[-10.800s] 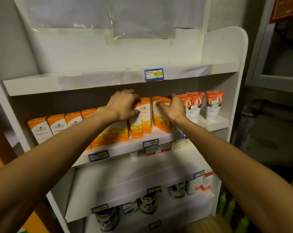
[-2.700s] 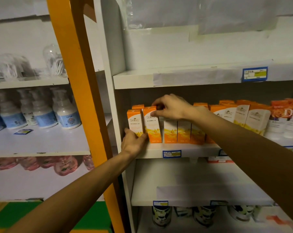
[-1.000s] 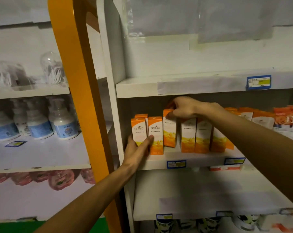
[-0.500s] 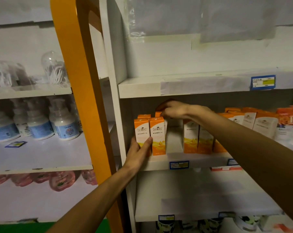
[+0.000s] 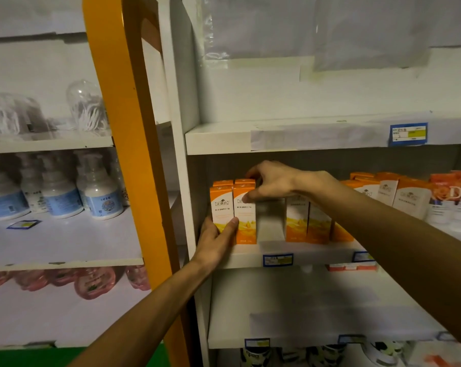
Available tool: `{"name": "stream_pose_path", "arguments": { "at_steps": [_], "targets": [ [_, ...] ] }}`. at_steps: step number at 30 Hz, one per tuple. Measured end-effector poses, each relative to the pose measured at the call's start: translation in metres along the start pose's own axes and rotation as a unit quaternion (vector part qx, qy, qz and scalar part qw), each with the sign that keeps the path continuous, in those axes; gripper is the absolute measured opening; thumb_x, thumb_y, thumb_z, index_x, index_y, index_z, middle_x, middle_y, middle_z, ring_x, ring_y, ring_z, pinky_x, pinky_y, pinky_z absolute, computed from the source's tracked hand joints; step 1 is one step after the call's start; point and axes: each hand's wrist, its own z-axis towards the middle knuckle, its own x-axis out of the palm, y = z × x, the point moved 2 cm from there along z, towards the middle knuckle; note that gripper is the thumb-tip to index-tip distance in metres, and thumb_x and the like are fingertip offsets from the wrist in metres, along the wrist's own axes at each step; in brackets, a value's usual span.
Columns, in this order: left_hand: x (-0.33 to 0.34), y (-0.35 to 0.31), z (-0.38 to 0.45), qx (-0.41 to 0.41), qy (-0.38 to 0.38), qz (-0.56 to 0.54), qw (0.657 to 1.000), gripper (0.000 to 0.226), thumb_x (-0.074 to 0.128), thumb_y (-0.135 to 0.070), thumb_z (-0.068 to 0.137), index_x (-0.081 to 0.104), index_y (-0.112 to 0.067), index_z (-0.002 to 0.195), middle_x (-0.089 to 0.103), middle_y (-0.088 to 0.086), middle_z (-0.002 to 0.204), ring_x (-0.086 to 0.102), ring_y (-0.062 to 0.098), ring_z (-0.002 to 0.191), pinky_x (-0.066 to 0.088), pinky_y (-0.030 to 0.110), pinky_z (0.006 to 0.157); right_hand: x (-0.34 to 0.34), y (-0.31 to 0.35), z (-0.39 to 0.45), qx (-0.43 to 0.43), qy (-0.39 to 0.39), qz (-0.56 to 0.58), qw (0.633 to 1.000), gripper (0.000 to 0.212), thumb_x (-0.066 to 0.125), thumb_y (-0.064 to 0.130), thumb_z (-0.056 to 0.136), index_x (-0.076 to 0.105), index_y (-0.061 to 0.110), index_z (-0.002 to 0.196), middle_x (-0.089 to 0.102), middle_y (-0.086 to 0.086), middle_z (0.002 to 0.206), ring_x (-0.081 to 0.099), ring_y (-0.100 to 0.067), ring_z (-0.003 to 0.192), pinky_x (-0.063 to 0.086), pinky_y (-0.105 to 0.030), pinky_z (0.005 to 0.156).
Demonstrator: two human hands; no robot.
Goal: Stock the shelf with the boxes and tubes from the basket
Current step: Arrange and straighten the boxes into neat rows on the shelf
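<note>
Orange and white boxes stand on the white middle shelf point(image 5: 316, 251). Two columns of them point(image 5: 246, 221) sit at its left end, against the side wall. My left hand point(image 5: 217, 241) presses flat on the lower front of these boxes. My right hand point(image 5: 273, 184) reaches over their tops, fingers curled behind the right column and thumb on its front box. After a gap point(image 5: 270, 221), more orange boxes point(image 5: 307, 221) run to the right. Orange-and-white tubes point(image 5: 459, 201) stand at the far right. No basket is in view.
An orange post point(image 5: 134, 128) rises just left of the shelf unit. Beyond it, white pump bottles point(image 5: 57, 192) and pink bottles point(image 5: 91, 283) fill a neighbouring rack. The shelf above point(image 5: 303, 136) hangs close over my right hand. Black-and-white cans point(image 5: 327, 353) stand at the bottom.
My right hand carried a box from the row leftward and set it behind the left front boxes, leaving a gap in the row. My left hand stayed pressed on the left boxes.
</note>
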Motion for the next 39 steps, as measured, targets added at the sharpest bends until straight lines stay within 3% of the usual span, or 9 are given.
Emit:
{"name": "stream_pose_path", "arguments": {
  "at_steps": [4, 8, 13, 18, 21, 26, 29, 31, 39],
  "targets": [
    [-0.004, 0.001, 0.0, 0.005, 0.005, 0.049, 0.999, 0.066, 0.061, -0.053, 0.09, 0.036, -0.022, 0.143, 0.05, 0.002, 0.138, 0.062, 0.018, 0.115, 0.055, 0.041, 0.097, -0.001, 0.002, -0.003, -0.009, 0.001, 0.038, 0.999, 0.066, 0.08, 0.038, 0.082, 0.055, 0.012, 0.137, 0.067, 0.0, 0.125, 0.064, -0.016, 0.109, 0.053, -0.031, 0.096],
    [-0.005, -0.003, -0.005, 0.005, 0.003, 0.063, 0.998, 0.065, 0.058, -0.049, 0.094, 0.032, -0.022, 0.147, 0.044, 0.0, 0.139, 0.057, 0.018, 0.12, 0.051, 0.043, 0.102, 0.0, 0.003, -0.002, -0.017, 0.007, 0.062, 0.998, 0.062, 0.08, 0.032, 0.082, 0.056, 0.012, 0.136, 0.067, -0.001, 0.126, 0.064, -0.017, 0.112, 0.052, -0.034, 0.1],
    [-0.006, -0.012, -0.005, 0.011, -0.012, 0.051, 0.999, 0.056, 0.054, -0.038, 0.099, 0.029, -0.019, 0.146, 0.052, 0.0, 0.135, 0.058, 0.008, 0.105, 0.052, 0.022, 0.083, -0.001, 0.003, -0.001, -0.005, 0.03, 0.045, 0.999, 0.067, 0.077, 0.035, 0.084, 0.05, 0.013, 0.142, 0.064, -0.001, 0.131, 0.062, -0.019, 0.115, 0.051, -0.036, 0.102],
    [-0.004, -0.019, -0.008, 0.033, 0.003, 0.074, 0.997, 0.057, 0.051, -0.042, 0.1, 0.031, -0.023, 0.15, 0.04, -0.001, 0.144, 0.05, 0.009, 0.115, 0.044, 0.026, 0.094, 0.002, -0.001, -0.002, 0.004, 0.027, 0.002, 1.0, 0.079, 0.078, 0.045, 0.081, 0.043, 0.017, 0.147, 0.06, -0.003, 0.138, 0.06, -0.022, 0.12, 0.05, -0.039, 0.103],
    [-0.003, -0.019, -0.009, 0.033, 0.006, 0.067, 0.997, 0.06, 0.053, -0.042, 0.099, 0.03, -0.022, 0.15, 0.04, 0.0, 0.146, 0.05, 0.011, 0.119, 0.044, 0.033, 0.1, -0.003, -0.005, -0.013, 0.002, -0.024, -0.033, 0.999, 0.09, 0.074, 0.054, 0.081, 0.034, 0.017, 0.153, 0.051, -0.005, 0.148, 0.053, -0.026, 0.131, 0.047, -0.038, 0.106],
    [0.0, -0.013, -0.01, -0.006, 0.02, 0.011, 1.0, 0.067, 0.062, -0.031, 0.096, 0.023, -0.018, 0.149, 0.056, 0.005, 0.135, 0.06, 0.008, 0.096, 0.049, 0.029, 0.087, -0.021, -0.028, -0.038, 0.009, -0.078, -0.104, 0.992, 0.079, 0.065, 0.059, 0.082, 0.044, 0.021, 0.148, 0.054, -0.003, 0.146, 0.055, -0.025, 0.129, 0.049, -0.04, 0.104],
    [0.001, -0.01, -0.009, -0.017, 0.022, 0.001, 1.0, 0.069, 0.064, -0.026, 0.094, 0.023, -0.017, 0.149, 0.06, -0.004, 0.117, 0.061, 0.004, 0.09, 0.051, 0.023, 0.081, -0.024, -0.047, -0.052, 0.056, -0.043, -0.138, 0.988, 0.064, 0.068, 0.057, 0.08, 0.057, 0.02, 0.132, 0.067, -0.007, 0.121, 0.064, -0.027, 0.104, 0.056, -0.042, 0.089],
    [0.001, -0.01, -0.008, -0.019, 0.03, 0.002, 0.999, 0.067, 0.065, -0.023, 0.094, 0.025, -0.018, 0.148, 0.059, -0.013, 0.105, 0.06, 0.0, 0.085, 0.052, 0.014, 0.066, -0.023, -0.054, -0.057, 0.06, -0.05, -0.145, 0.986, 0.051, 0.07, 0.053, 0.08, 0.062, 0.021, 0.119, 0.069, -0.005, 0.106, 0.064, -0.025, 0.091, 0.057, -0.042, 0.083],
    [-0.003, -0.011, -0.005, -0.056, 0.037, -0.014, 0.998, 0.057, 0.068, -0.022, 0.093, 0.035, -0.02, 0.139, 0.063, -0.008, 0.108, 0.064, 0.004, 0.089, 0.052, 0.019, 0.065, -0.01, -0.044, -0.039, 0.002, -0.081, -0.096, 0.992, 0.042, 0.066, 0.045, 0.091, 0.06, 0.023, 0.127, 0.069, -0.002, 0.115, 0.064, -0.02, 0.098, 0.048, -0.032, 0.079]
  ]
}}
